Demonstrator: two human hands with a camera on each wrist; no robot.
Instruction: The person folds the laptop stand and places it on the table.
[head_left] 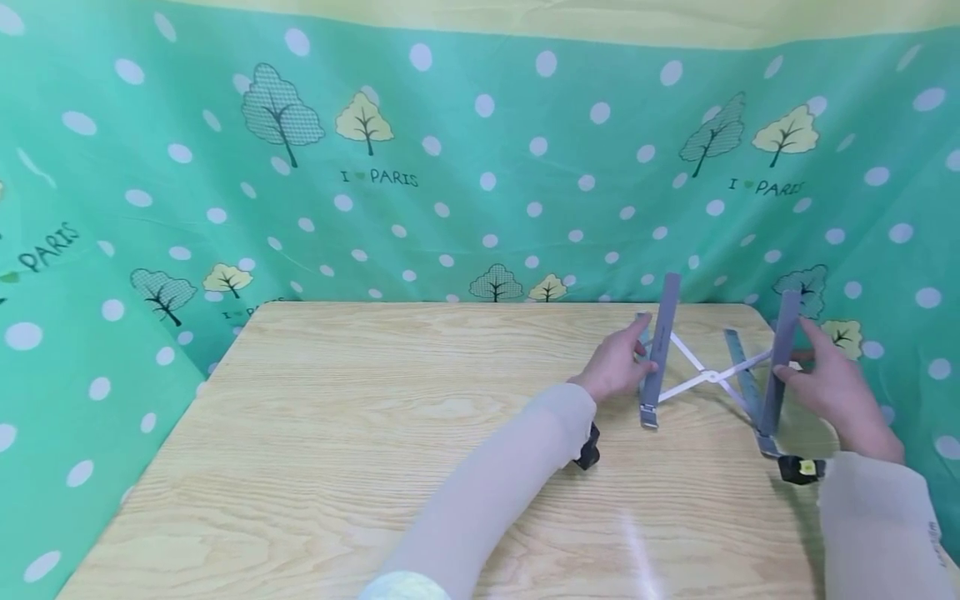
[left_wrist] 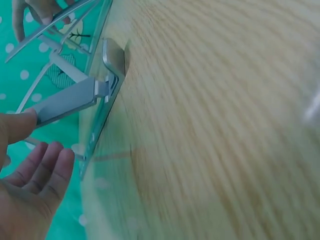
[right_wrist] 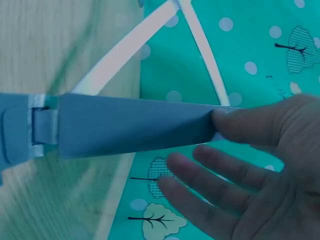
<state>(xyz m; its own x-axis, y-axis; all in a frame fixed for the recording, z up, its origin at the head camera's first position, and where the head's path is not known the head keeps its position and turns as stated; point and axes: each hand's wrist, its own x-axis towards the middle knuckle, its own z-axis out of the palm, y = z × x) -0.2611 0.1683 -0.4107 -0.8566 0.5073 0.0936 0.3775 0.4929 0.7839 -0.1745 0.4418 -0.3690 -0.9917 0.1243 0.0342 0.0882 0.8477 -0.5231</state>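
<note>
A grey folding laptop stand (head_left: 660,350) stands opened out at the right of the table, its two long arms raised and joined by a pale X-shaped brace (head_left: 712,377). My left hand (head_left: 613,364) holds the left arm near its upper end, thumb on its edge in the left wrist view, the other fingers loosely bent below. On the other side, my right hand (head_left: 836,392) pinches the right arm; the right wrist view shows the thumb (right_wrist: 245,124) on its face. The index finger is hidden behind that arm.
The stand rests on a wood-grain table (head_left: 337,433), near its back right corner. A green dotted curtain (head_left: 450,167) with printed trees hangs behind and at both sides. Black wrist cameras (head_left: 799,468) sit by the sleeves.
</note>
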